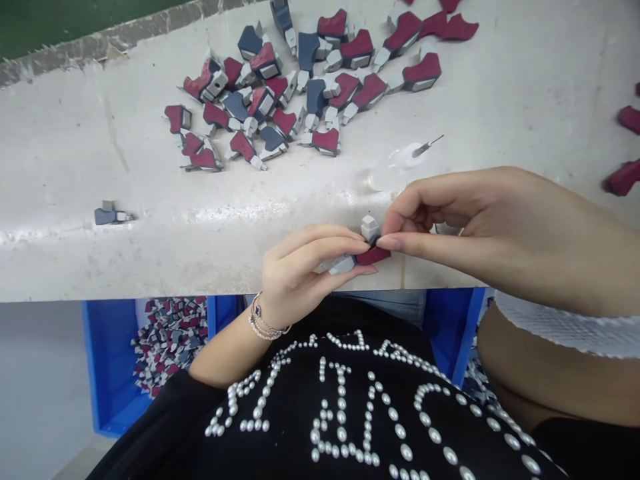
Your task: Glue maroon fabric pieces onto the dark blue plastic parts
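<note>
Near the front edge of the table, my left hand (295,263) is closed around a small plastic part (373,257) with a dark red piece, a dark blue band and light grey ends. One grey end points up between my hands, the other lies along my left fingers. My right hand (445,220) pinches the right side of this part between thumb and forefinger. Whether a smaller piece sits in that pinch is hidden. Just beyond, a thin metal-tipped tool (427,146) lies on a whitish, shiny patch of the table.
A heap of similar red, blue and grey parts (285,120) spreads over the far side of the table (60,260). One blue-grey part (111,215) lies alone at left. Red pieces (623,177) are at the right edge. Below stands a blue bin (107,360) of parts.
</note>
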Demonstrator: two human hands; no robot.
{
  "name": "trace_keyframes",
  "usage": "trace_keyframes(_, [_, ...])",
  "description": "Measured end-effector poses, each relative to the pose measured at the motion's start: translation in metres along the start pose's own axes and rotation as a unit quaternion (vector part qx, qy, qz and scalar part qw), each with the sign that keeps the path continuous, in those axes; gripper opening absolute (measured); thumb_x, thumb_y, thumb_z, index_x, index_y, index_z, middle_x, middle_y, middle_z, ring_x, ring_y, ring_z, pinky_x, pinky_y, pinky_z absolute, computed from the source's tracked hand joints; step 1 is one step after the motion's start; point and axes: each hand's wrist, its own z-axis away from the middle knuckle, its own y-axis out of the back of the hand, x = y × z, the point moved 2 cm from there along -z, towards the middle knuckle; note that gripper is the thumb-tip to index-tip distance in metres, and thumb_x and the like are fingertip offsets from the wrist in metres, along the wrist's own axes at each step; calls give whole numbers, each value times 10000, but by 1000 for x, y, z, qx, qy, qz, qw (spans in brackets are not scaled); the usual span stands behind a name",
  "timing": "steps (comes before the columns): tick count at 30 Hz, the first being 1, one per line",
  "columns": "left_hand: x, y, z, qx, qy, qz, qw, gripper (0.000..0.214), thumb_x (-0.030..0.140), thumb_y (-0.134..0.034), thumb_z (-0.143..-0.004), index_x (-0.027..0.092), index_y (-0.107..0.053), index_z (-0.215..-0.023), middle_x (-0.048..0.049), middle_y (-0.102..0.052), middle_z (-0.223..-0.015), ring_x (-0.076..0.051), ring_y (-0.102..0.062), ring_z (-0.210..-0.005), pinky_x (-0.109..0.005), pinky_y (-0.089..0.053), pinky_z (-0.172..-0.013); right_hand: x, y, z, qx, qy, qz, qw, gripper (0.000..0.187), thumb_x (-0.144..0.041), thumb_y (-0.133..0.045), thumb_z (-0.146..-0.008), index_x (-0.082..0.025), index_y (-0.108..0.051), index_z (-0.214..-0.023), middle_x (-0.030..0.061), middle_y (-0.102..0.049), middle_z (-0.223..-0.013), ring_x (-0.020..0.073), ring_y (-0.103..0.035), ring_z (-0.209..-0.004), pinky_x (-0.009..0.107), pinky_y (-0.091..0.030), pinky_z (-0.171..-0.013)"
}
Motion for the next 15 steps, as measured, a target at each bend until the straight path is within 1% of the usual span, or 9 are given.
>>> trace_keyframes(2, [-1,1,0,-2,-3,12,1000,313,223,-839,-737,152,-707,-1012,-47,-770,-946,-138,-732,-888,-247,-633,-814,1,-1,1,11,-6,-10,1000,241,-454,-661,-900,-233,-678,-804,-23,-657,-751,73,-572,-612,221,-445,-510])
trace_keyframes(4, [-2,2,-1,1,3,30,1000,338,224,-847,-727,167,-705,-1028,-40,-771,-946,-143,-731,-894,-261,-638,-813,2,-2,3,6,-15,-50,999,210,-432,-675,-892,-226,-652,-857,-19,-656,-797,79,-583,-660,211,-479,-549])
trace_keyframes(7, [-4,5,-1,14,16,66,998,401,213,-873,-690,208,-703,-1053,-15,-771,-947,-152,-733,-898,-277,-651,-793,4,-5,5,-23,-19,-128,991,200,-415,-638,-921,-242,-642,-1020,-10,-662,-900,89,-615,-759,196,-531,-637])
trace_keyframes(9, [-4,5,-1,20,24,79,996,417,208,-886,-669,223,-705,-1044,-7,-773,-945,-154,-736,-882,-279,-655,-775,5,-7,6,-47,-16,-160,986,214,-398,-622,-933,-250,-650,-1085,-3,-665,-939,93,-624,-800,193,-543,-687])
trace_keyframes(11, [-3,5,-2,23,26,82,996,395,220,-886,-671,226,-708,-1024,-6,-776,-938,-150,-740,-859,-276,-657,-759,6,-10,6,-73,-14,-183,980,187,-377,-615,-937,-238,-659,-1054,1,-660,-918,95,-617,-791,196,-537,-697])
trace_keyframes(13, [-1,5,-2,21,20,82,996,371,236,-878,-685,218,-708,-1014,-10,-777,-933,-146,-741,-848,-268,-657,-749,6,-12,5,-83,-16,-200,976,159,-369,-616,-932,-226,-656,-989,1,-647,-868,100,-600,-751,208,-524,-662])
trace_keyframes(15, [0,5,-3,18,13,79,997,362,229,-873,-694,212,-707,-1015,-13,-776,-930,-144,-742,-850,-263,-656,-750,6,-13,5,-84,-20,-202,976,137,-357,-615,-927,-229,-651,-963,-6,-642,-841,104,-596,-729,216,-517,-642])
